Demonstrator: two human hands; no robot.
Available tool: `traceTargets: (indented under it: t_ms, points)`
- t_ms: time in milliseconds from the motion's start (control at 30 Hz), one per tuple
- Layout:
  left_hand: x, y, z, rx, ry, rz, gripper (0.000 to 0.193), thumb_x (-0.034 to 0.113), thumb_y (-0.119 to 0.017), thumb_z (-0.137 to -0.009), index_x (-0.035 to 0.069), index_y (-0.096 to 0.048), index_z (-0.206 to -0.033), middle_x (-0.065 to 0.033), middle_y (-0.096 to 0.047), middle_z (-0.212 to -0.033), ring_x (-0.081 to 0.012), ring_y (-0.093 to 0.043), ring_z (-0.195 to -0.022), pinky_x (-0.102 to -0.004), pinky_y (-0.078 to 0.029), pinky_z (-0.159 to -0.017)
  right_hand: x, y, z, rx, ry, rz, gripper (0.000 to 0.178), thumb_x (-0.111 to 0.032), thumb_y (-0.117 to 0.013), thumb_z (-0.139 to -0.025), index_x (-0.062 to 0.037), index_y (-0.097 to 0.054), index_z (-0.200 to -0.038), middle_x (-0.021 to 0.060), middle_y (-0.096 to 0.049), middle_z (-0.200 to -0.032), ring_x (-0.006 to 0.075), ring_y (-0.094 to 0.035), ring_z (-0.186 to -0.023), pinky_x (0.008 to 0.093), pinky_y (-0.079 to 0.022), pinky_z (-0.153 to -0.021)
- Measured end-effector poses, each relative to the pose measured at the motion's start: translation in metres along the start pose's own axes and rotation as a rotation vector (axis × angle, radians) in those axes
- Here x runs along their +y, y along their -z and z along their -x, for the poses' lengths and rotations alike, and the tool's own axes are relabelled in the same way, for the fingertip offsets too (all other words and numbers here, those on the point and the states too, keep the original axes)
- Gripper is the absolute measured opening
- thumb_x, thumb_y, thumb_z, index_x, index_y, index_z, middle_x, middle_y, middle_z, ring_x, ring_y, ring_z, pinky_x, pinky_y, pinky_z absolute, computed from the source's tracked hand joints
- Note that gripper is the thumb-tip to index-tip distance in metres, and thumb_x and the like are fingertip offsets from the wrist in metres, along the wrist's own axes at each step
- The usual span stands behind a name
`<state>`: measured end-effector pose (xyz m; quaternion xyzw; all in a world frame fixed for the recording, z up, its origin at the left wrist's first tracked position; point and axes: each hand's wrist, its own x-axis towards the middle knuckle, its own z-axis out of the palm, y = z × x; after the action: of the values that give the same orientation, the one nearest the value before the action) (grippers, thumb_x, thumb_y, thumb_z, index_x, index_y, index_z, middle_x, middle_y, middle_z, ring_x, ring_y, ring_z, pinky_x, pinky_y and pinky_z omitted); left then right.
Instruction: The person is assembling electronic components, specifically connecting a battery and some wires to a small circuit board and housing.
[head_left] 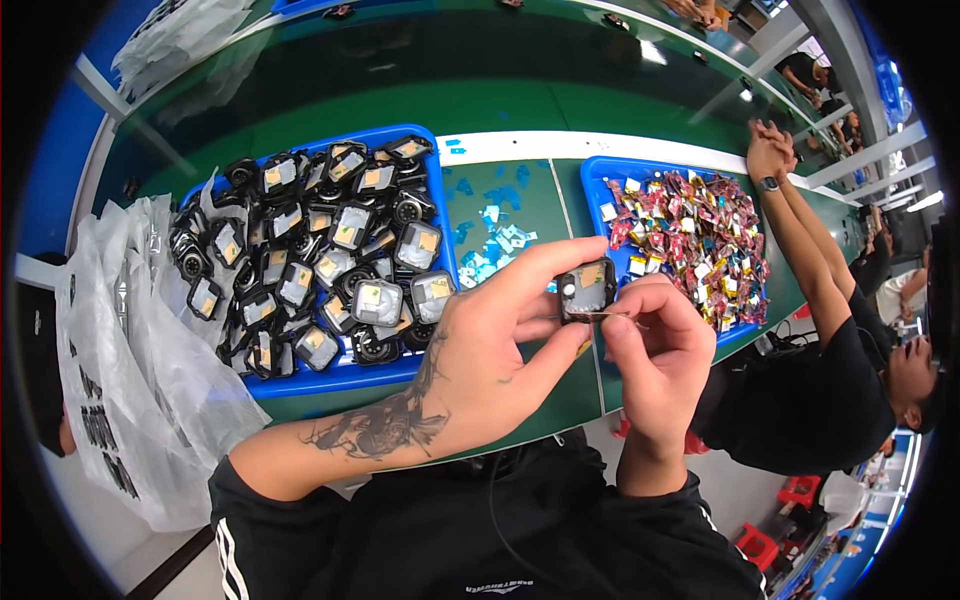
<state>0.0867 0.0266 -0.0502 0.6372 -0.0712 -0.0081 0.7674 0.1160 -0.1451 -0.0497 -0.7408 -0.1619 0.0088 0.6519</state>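
A small square black watch case (590, 287), open side up with a grey and tan inside, is held between the thumb and fingers of my left hand (480, 345). My right hand (655, 365) meets it at the lower right edge, thumb and forefinger pinched on a thin wire-like piece (608, 315). Its far end is too small to make out. Left of my hands, a blue tray (438, 190) is heaped with similar black watch cases (352, 225). To the right, another blue tray (593, 190) holds many small red, white and yellow electronic parts (690, 240).
Blue and white film scraps (495, 240) lie on the green bench (550, 395) between the trays. Clear plastic bags (140, 370) hang at the left edge. A white strip (520, 146) crosses behind the trays. At right, a co-worker's arms (805, 225) reach onto the bench.
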Motion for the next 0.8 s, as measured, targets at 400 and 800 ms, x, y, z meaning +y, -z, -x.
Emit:
traceTargets:
  t_ms: [400,800]
  points:
    - [-0.007,-0.004,-0.001,0.016,-0.081,0.136,0.044,-0.015,-0.053,-0.087,-0.006,-0.045,-0.13,-0.0171,-0.053,-0.133,-0.0209,-0.058,-0.116,-0.031,-0.052,-0.095,0.012,-0.015,0.009,0.1,-0.007,-0.233,0.01,0.003,-0.064,-0.089,0.002,-0.055,-0.092,0.0023,-0.056,-0.088,0.0037,-0.054,-0.075,0.0176,-0.045,-0.063]
    - [-0.01,-0.003,-0.002,0.101,-0.037,0.161,0.035,-0.013,-0.053,-0.088,-0.005,-0.051,-0.122,-0.0174,-0.057,-0.127,-0.0197,-0.057,-0.117,-0.0295,-0.055,-0.091,0.013,-0.023,0.001,0.074,-0.061,-0.118,0.035,0.006,-0.067,-0.084,-0.0018,-0.046,-0.111,0.0051,-0.057,-0.096,0.0066,-0.058,-0.083,0.0165,-0.049,-0.063]
